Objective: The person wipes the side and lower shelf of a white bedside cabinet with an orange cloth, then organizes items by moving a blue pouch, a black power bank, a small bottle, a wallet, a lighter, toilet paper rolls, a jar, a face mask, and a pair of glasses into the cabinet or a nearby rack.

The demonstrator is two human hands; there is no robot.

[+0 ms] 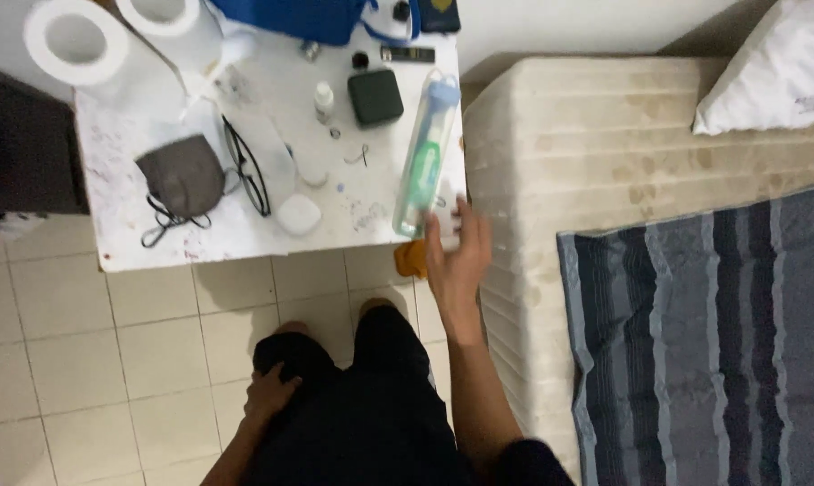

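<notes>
At the lower right corner of a white tabletop (245,238), the person's right hand (458,256) grasps the near end of a clear tube-shaped case (427,153) with a pale blue cap, which holds a toothbrush and a green-and-white tube and lies along the tabletop's right edge. Lower in the frame, the left hand (270,394) rests released on the person's knee, over dark shorts.

Left of the case lie a small white pill bottle (323,101), a dark square pouch (375,97), a rounded white earbud case (298,215), black-framed glasses (247,168) and a grey face mask (184,176). Two white paper rolls (83,45) stand at the upper left of the frame. To the right, a bare cream mattress (569,135) carries a blue-and-grey striped blanket (704,342) and, at upper right, a white pillow (776,72). Pale floor tiles (83,360) fill the lower left.
</notes>
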